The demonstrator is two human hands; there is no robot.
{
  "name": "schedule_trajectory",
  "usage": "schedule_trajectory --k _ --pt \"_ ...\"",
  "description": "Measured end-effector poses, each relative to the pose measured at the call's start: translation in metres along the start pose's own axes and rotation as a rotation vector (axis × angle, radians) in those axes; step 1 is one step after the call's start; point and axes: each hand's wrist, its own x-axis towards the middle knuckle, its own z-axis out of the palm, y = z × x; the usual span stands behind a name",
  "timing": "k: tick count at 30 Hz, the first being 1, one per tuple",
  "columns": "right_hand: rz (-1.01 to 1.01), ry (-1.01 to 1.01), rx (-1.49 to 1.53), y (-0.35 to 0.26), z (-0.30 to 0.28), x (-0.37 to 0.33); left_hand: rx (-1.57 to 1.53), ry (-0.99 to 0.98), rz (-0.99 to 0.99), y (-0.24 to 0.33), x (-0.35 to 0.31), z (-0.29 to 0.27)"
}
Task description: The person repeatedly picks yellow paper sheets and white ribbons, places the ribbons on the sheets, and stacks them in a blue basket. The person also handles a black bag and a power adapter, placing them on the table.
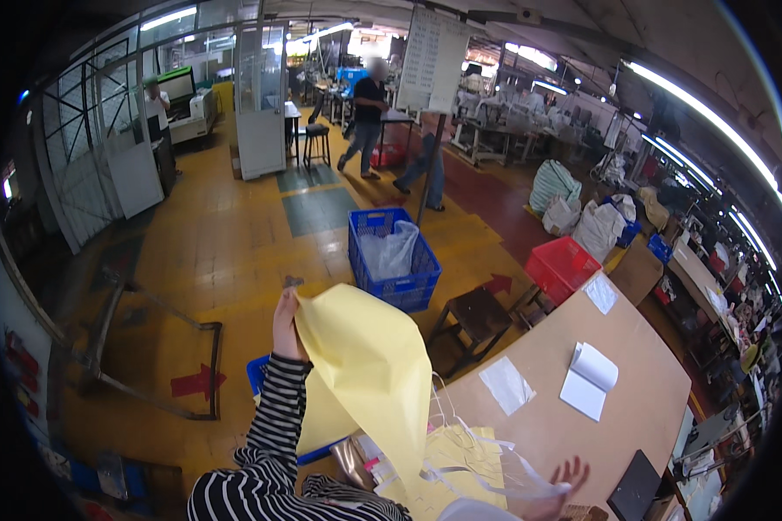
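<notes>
High over the left end of the table, my left hand (289,323) is closed on the upper corner of a large yellow sheet (369,339), which looks like thin fabric or paper. The sheet hangs down in folds toward the tabletop. At the lower right, my right hand (569,480) has its fingers spread, beside some translucent white strips (517,473); its arm is mostly hidden. Between my hands lie flat yellow pieces (469,456) with white cords on them. More yellow material lies partly hidden behind the raised sheet, above a blue crate (256,373).
The brown table (617,347) carries an open notebook (589,382), white paper sheets (506,385) and a black flat object (641,486). Beyond it stand a wooden stool (473,321), a blue crate (395,260) and a red crate (565,267). A metal frame (213,365) stands left; people walk farther off.
</notes>
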Motion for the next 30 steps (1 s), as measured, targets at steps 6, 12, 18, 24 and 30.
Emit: schedule_trajectory --k 6,12,18,24,30 --pt "0.173 -0.877 -0.375 0.081 0.157 0.000 -0.179 -0.282 -0.003 0.035 -0.034 0.010" --pt "0.400 -0.898 -0.440 0.147 0.206 -0.020 -0.235 -0.381 0.072 0.064 -0.029 -0.024" --pt "0.442 -0.559 -0.211 0.144 0.197 -0.019 0.094 0.039 0.159 0.068 -0.032 -0.053" --pt "0.095 -0.468 -0.329 0.077 0.211 0.009 0.548 0.322 -0.156 0.015 -0.029 -0.122" --pt "-0.273 -0.796 -0.640 0.016 0.220 -0.001 1.288 -0.214 0.375 -0.052 -0.082 -0.021"
